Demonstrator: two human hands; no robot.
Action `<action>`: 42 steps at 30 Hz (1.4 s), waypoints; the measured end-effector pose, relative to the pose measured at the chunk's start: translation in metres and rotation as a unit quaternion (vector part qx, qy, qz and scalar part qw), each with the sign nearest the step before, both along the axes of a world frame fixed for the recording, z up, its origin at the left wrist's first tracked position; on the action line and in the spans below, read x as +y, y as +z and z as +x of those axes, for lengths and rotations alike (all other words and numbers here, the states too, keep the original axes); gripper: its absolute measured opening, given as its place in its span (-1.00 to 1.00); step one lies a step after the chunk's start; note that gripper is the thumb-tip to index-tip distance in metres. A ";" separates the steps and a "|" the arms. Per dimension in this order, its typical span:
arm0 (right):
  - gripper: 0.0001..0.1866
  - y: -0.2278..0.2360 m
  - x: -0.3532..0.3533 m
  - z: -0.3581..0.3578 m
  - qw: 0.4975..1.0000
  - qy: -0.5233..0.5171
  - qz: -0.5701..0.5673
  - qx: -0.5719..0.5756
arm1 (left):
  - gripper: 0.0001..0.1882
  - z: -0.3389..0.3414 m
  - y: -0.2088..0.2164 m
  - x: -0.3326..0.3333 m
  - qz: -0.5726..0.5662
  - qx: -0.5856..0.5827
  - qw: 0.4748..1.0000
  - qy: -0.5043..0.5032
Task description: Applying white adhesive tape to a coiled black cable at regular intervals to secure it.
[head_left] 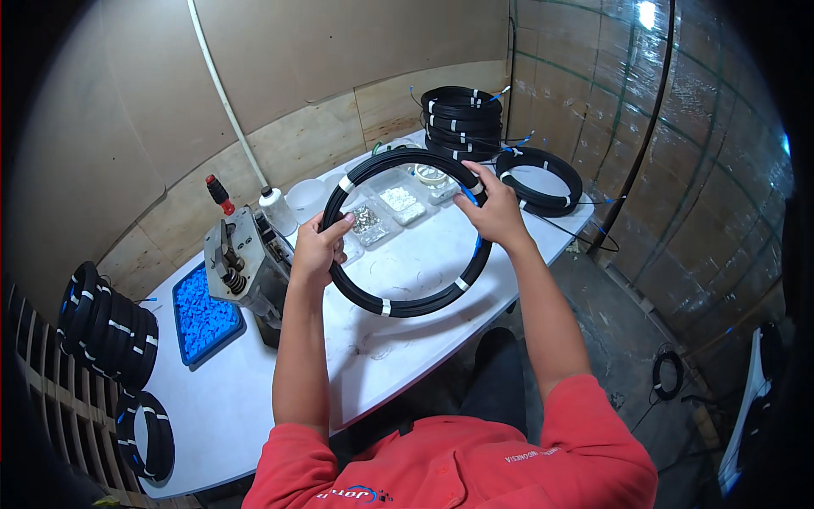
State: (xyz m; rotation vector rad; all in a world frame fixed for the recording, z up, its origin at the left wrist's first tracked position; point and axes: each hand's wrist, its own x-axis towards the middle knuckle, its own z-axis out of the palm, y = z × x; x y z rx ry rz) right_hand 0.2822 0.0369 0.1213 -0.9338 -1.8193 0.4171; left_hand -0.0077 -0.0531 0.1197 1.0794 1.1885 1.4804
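Both my hands hold up a coil of black cable [421, 307], bound at intervals with white tape bands, above the white table. My left hand [320, 246] grips the coil's left side, thumb over the cable. On the opposite side, my right hand [493, 206] is closed round the coil's upper right, where a blue piece [469, 197] shows beside the fingers. Through the ring I see a clear tray of small metal parts [366, 222] and a clear tray of white pieces [401, 204].
A bench press [242, 259] stands left of my left arm, beside a blue tray of blue pieces [197, 314]. A white bottle [276, 208] is behind it. Stacked cable coils [462, 123] stand at the back; another coil stack [106, 327] is at far left.
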 end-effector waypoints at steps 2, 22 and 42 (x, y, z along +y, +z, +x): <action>-0.43 -0.004 0.003 0.005 0.998 -0.012 -0.058 0.010 | -0.78 0.005 0.002 0.001 -0.001 0.001 1.000 -0.007; -0.74 -0.044 0.011 -0.002 0.851 0.149 -0.277 0.422 | -0.42 -0.006 -0.028 0.027 0.179 -0.173 0.967 0.058; -0.70 -0.045 0.005 -0.008 0.810 0.181 -0.228 0.509 | -0.65 0.046 -0.018 0.009 0.115 -0.202 0.966 0.118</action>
